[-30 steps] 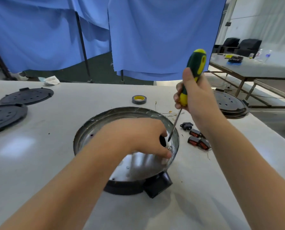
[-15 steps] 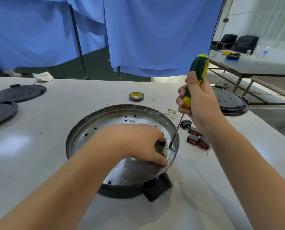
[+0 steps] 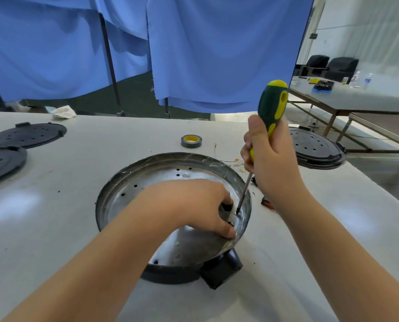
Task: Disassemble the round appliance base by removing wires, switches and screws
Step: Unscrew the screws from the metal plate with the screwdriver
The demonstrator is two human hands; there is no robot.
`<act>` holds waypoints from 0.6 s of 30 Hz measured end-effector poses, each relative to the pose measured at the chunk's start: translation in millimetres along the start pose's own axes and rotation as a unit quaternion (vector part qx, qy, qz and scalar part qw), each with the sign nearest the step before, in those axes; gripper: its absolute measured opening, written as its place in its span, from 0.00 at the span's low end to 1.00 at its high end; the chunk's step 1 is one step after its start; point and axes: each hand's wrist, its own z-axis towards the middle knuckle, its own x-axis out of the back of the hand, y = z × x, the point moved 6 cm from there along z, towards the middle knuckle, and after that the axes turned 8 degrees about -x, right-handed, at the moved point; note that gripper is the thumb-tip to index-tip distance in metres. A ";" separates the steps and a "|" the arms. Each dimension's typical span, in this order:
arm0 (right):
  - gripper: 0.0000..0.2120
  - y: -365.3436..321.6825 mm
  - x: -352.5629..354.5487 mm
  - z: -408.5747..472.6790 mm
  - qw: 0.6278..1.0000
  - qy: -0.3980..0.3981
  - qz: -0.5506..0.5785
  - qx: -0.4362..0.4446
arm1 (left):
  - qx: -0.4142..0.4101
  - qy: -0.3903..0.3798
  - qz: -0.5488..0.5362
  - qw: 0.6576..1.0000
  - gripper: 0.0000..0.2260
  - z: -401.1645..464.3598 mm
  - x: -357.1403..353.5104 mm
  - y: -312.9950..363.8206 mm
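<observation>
Round appliance base (image 3: 147, 182) is sat mid-table, tilted up on a black block at its near right. Left hand (image 3: 193, 203) is rested inside the pan near the right rim, fingers curled down on the metal (whether anything is pinched cannot be told). Screwdriver (image 3: 269, 112) is gripped tight by the right hand (image 3: 270, 163), tip seated on a screw (image 3: 237, 212) just inside the right rim; tape roll (image 3: 191, 141) is left beyond the base

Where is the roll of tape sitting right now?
In the head view the roll of tape lies flat on the white table, just beyond the far rim of the round metal base and left of the screwdriver.
</observation>
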 end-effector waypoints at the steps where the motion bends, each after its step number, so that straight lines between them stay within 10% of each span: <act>1: 0.06 0.5 1.8 -1.8 1.000 0.015 0.001 0.007 | 0.000 0.000 0.001 1.000 0.32 0.0 0.0 0.3; 18: 0.21 10.0 -34.3 16.6 0.994 -0.081 0.059 -0.051 | 0.007 0.000 0.004 1.000 0.31 -2.6 2.0 1.5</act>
